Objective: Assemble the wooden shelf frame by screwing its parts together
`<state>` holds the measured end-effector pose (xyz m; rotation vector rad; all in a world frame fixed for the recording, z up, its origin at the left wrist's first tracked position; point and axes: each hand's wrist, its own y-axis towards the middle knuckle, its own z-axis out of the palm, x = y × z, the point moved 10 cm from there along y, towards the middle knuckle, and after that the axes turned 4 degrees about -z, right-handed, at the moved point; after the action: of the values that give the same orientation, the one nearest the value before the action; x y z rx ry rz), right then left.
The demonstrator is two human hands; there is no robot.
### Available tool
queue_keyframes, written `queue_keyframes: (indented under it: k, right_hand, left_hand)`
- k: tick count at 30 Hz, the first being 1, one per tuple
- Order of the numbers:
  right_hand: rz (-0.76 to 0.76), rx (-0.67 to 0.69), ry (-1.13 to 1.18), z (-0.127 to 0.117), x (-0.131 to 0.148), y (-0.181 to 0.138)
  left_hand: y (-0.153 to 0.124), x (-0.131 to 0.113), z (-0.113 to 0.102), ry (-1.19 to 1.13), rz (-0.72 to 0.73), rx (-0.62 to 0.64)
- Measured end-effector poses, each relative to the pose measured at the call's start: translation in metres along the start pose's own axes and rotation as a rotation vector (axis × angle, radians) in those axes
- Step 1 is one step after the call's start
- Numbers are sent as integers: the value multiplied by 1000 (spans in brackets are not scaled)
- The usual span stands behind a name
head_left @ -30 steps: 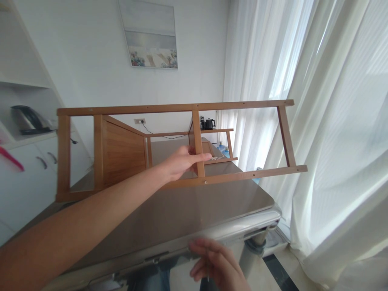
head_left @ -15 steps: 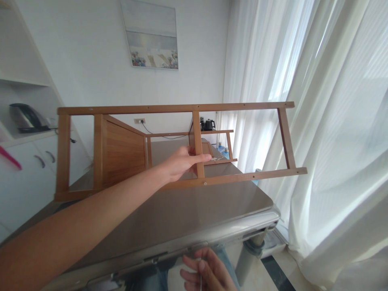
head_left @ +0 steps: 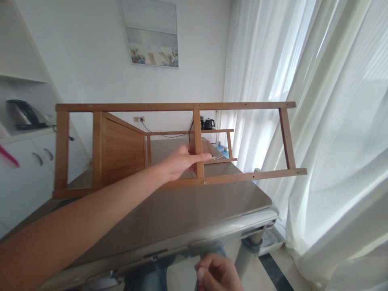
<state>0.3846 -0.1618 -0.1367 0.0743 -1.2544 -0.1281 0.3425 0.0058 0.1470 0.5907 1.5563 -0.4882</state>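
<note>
A wooden shelf frame (head_left: pixel 174 107) lies on its side on the brown table (head_left: pixel 212 206), with its panels running away from me. My left hand (head_left: pixel 184 159) grips the upright crossbar (head_left: pixel 197 133) near the middle, thumb in front and the other fingers behind. A small metal screw head (head_left: pixel 205 183) shows in the lower rail just below that crossbar. Low in front of the table edge, my right hand (head_left: pixel 218 270) is closed with its fingers curled in a pinch. The thin metal rod in it is mostly hidden now.
Black coffee makers (head_left: pixel 209 123) and blue-capped bottles (head_left: pixel 222 148) stand beyond the frame. At left, a kettle (head_left: pixel 22 115) sits on a cabinet shelf. White curtains (head_left: pixel 327 161) hang close on the right. A table leg (head_left: pixel 247 254) stands below the near corner.
My right hand has moved slightly right and down, and its spread fingers have curled in. My left hand keeps its hold on the crossbar. The view has shifted slightly.
</note>
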Motion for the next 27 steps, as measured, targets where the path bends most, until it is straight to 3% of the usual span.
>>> queue_keyframes:
  k: [3,5,8,13,18,27]
  right_hand:
    - [-7,-8,-55,1,57,7]
    - [-76,-87,-110,-4,100,11]
    - [-307,-217,-249,-10,166,14]
    - [-743,-317,-790,11,244,7]
    - [-931,-348,-1082,34,266,5]
    - [-926,-355,-1114,36,265,17]
  left_hand:
    - [1,0,0,6,21,10]
    - [1,-1,1,10,37,20]
    - [2,-1,1,6,50,25]
    - [4,0,0,14,57,24]
    - [4,2,-2,17,58,-5]
    - [6,4,-3,48,52,-22]
